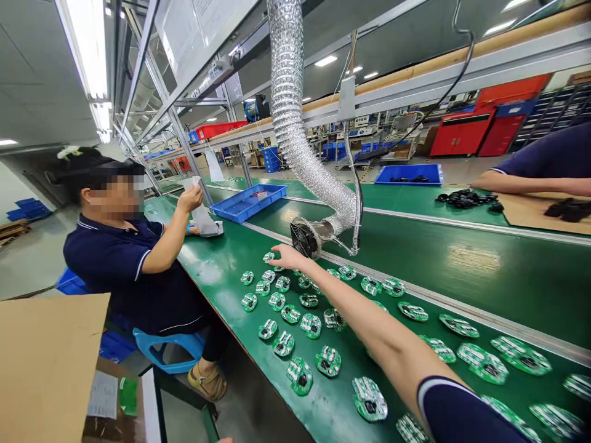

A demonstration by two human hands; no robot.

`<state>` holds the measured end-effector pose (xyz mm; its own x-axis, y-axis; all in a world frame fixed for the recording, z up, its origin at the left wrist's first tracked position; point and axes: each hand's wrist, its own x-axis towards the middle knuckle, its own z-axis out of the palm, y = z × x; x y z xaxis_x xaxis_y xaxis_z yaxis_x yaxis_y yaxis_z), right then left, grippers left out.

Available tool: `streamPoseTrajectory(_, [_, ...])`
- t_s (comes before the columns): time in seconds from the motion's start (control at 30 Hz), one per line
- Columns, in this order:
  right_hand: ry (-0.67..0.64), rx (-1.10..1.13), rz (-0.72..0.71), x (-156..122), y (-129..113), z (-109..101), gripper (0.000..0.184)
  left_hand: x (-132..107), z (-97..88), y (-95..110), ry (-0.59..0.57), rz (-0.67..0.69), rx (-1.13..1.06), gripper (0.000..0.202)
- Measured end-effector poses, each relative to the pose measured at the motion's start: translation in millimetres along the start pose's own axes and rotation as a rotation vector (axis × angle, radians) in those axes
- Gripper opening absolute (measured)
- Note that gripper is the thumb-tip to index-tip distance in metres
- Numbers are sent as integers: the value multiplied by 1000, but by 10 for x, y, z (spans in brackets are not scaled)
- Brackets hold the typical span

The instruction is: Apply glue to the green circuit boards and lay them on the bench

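Green boards [311,325]: more than thirty, at 12 o'clock
Hands reaching out [290,257]: one, at 12 o'clock
People sitting [115,258]: one, at 10 o'clock
Other arms [535,183]: one, at 2 o'clock
Blue trays [256,208]: two, at 11 and 1 o'clock
Fans [305,239]: one, at 12 o'clock
Silver hoses [287,104]: one, at 12 o'clock
Red cabinets [462,132]: two, at 2 o'clock

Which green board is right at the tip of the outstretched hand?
The farthest round green circuit board, at the fingertips of the right hand; every other board lies nearer.

Head-worn view, facing forward and down toward the right hand [290,256], near a green assembly bench [530,289]; wide-angle
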<state>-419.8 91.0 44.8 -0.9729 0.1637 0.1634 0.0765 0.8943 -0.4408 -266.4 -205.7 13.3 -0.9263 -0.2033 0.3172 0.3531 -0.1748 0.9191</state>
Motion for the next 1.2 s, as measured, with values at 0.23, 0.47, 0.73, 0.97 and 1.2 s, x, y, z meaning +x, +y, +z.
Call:
streamPoseTrajectory(0.23, [161,-9,-89,-1938,237,-730,34,-734,-365,187,-201,-420,-159,43])
streamPoseTrajectory(0.47, [384,-243,387,-4728,440,-1146,25,-1477,-34,258,-710,-903,-396,39])
streamPoseTrajectory(0.73, [471,-460,878,-6728,875,-1167,39,-2173,249,445,-844,-1131,-361,33])
streamPoseTrajectory(0.97, [453,-369,821,-6689,1165,-977,34,-2454,342,697,-823,-1093,-286,30])
streamPoseTrajectory(1.2, [326,-147,539,-6603,656,-711,45,-2480,363,689,-772,-1028,-237,37])
